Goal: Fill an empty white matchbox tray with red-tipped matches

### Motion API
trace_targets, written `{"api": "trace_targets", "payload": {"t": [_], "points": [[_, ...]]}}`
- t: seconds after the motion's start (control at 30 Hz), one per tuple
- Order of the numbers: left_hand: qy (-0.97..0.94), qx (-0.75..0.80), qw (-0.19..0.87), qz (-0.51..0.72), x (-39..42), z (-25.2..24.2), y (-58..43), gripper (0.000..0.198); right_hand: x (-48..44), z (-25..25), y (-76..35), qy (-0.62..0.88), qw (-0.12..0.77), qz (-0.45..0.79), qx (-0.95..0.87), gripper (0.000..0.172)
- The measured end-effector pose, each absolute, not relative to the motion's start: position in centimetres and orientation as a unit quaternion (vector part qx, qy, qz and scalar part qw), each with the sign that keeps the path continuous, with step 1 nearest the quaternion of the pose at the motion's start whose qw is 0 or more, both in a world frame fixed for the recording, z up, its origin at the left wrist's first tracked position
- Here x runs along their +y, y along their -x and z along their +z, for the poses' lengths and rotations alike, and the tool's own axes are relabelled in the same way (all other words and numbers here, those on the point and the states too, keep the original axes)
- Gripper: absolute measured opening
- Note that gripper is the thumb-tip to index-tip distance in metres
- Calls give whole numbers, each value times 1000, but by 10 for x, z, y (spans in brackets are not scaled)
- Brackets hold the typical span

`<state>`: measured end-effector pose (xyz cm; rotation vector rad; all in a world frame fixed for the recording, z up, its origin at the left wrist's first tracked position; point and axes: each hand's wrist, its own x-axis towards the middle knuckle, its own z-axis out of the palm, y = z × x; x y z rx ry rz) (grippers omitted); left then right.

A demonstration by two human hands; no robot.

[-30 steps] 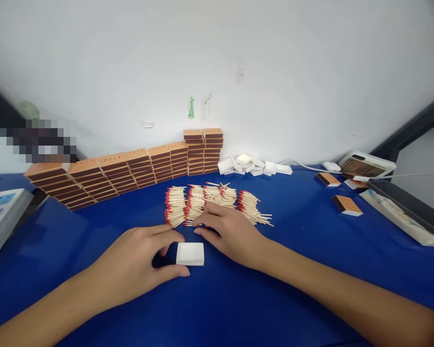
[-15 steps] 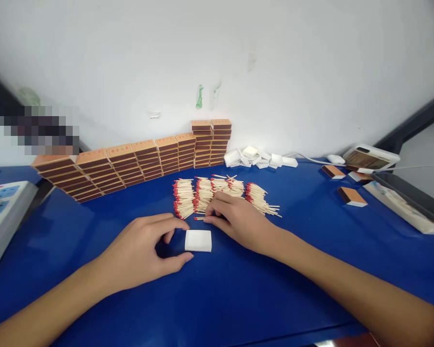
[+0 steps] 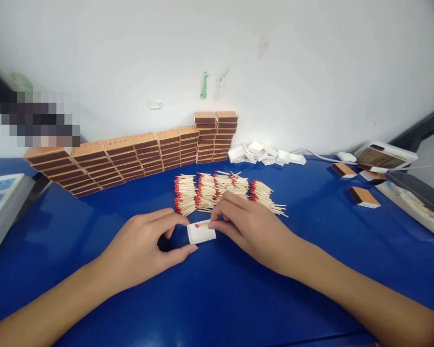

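A small white matchbox tray lies on the blue table, slightly turned. The thumb and index finger of my left hand bracket its left end, the tips touching its far and near edges. My right hand pinches matches over the tray's far side, their red heads pointing left; how many is hard to tell. Just beyond lie several heaps of loose matches, including a left heap and a right heap. My right fingers hide part of the middle heaps.
Stacked matchboxes form a row along the wall at left and centre. Several white trays are piled at the back. Loose matchboxes and a cable lie at right. A white box-like object is at the left edge.
My right hand has brought matches from beside the heaps to over the tray. The tray has turned slightly, with my left fingers at its end. The view has shifted a little.
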<state>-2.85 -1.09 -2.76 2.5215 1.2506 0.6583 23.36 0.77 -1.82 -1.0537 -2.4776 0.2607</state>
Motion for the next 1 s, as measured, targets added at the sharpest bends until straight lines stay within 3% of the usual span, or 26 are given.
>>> {"api": "trace_targets", "payload": {"t": [0.23,0.43,0.57,0.83,1.0], "points": [[-876,406,86,246,-13,-29,26,22,-4,-28,-223,355,164,3,-920,16],[-878,407,83,240,-17,-27,25,21,6,-25,-229,358,221,142,-896,7],[-875,413,89,236,-18,-28,27,22,19,-29,-233,398,253,143,-870,6],[-874,422,90,225,-18,-29,27,22,28,-38,-226,423,214,97,-875,8],[-874,420,94,225,-18,-28,27,21,24,-29,-228,444,143,96,-880,11]]}}
